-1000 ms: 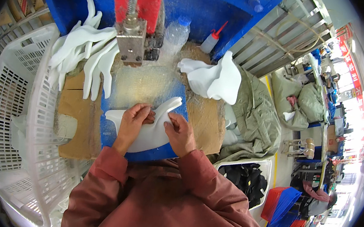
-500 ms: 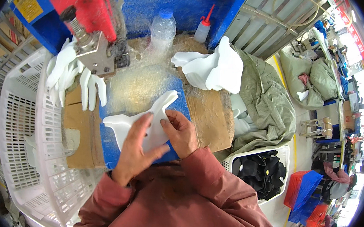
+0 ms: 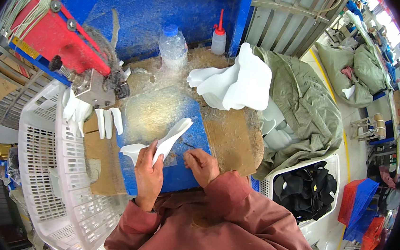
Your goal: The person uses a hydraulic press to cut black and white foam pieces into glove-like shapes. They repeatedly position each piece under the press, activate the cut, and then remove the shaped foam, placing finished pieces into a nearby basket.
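Left hand (image 3: 150, 175) grasps 1 smooth, white, curved, thin piece (image 3: 169, 142) between its fingers; right hand's (image 3: 202, 166) fingers curl over the flat blue board (image 3: 176, 180), grip unclear.

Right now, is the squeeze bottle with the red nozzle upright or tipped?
Upright: the squeeze bottle stands in front of the blue panel, its red nozzle pointing up.

Shows pale floor (image 3: 357, 157) with yellow line (image 3: 321, 70) along right side, slatted metal panel (image 3: 284, 30) near top, bright windows (image 3: 384, 19) far upper right. Looks well lit.
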`<state>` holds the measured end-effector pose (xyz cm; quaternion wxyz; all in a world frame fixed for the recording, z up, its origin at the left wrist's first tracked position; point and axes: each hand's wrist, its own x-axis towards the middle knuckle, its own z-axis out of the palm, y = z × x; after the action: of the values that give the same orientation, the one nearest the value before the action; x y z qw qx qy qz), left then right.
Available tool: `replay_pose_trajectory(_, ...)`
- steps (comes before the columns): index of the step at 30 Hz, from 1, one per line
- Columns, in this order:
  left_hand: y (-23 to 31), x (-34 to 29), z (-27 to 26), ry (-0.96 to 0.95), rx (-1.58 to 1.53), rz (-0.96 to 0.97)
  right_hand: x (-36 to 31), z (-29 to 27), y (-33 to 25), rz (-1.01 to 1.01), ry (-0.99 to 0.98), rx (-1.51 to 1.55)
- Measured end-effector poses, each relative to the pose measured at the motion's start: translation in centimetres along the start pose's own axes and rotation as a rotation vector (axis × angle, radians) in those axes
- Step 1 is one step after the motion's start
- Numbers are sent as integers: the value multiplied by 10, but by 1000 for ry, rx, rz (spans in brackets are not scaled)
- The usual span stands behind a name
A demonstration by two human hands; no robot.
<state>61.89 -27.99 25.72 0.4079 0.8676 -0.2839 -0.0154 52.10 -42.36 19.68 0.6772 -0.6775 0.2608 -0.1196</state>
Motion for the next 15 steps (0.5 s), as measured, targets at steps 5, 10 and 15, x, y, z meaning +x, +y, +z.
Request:
replay_pose_trajectory(5, -5, 3, -4, 50, 50, 32, 2, 5, 14, -260, 94, -112)
replay_pose_trajectory(10, -11, 5, -16, 135, 69, 54, 2, 8, 14, -251, 107, -90)
replay_pose_trajectory(15, -16, 1, -22, 191, -65, -2, 2, 7, 13, -239, 114, -96)
